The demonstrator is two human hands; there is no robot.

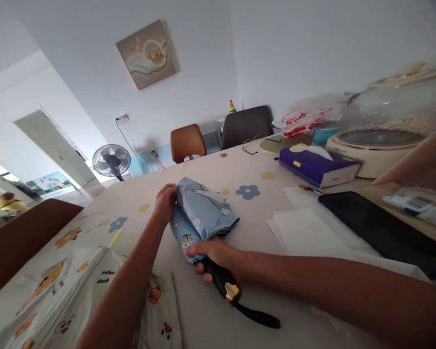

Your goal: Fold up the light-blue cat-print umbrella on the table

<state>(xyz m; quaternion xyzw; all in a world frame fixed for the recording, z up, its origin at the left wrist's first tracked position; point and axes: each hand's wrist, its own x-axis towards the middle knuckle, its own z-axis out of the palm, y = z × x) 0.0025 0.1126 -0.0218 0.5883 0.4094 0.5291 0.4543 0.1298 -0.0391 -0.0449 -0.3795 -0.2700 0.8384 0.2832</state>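
Observation:
A folding umbrella with light blue, cartoon-printed cloth [199,206] is held over the middle of the table. Its canopy is gathered but loose, with one flap spreading to the right. My right hand [220,259] is closed around the lower cloth and the top of the black handle [220,280], the thumb lying on the fabric. A gold band and a black wrist strap [257,316] hang from the handle's end. At the canopy's far left edge, my left hand [166,201] pinches the cloth; its fingertips are partly hidden behind the fabric.
A duck-printed plastic bag [69,295] lies at the left front. On the right are white paper sheets [305,232], a black tablet-like slab [381,232], a purple tissue box [318,165] and a glass-lidded appliance [378,145]. Glasses [252,144] rest near the far edge.

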